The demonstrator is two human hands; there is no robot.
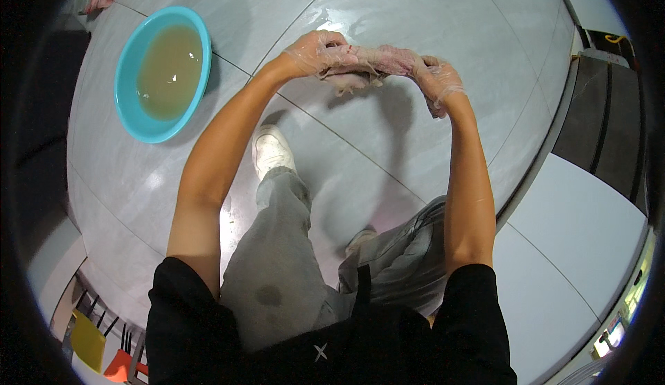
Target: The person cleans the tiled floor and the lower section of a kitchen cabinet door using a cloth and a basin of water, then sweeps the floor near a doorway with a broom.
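Observation:
A damp, bunched cleaning cloth (395,60), pinkish and grey with frayed edges, stretches between my two hands above the tiled floor. My left hand (318,55), in a thin clear plastic glove, grips its left end. Around the other end closes my right hand (439,81), gloved the same way, and a bit of cloth hangs below it. Loose strands dangle under the middle of the cloth. To the left, apart from my hands, a turquoise plastic basin (203,86) holds murky brown water (169,73).
Grey floor tiles (363,140) show a wet patch (327,21) beyond my hands. White cabinet fronts (571,229) and a dark ribbed panel (597,120) line the right side. Yellow (87,341) and orange chairs (120,367) are at lower left. My white shoe (273,148) is near the basin.

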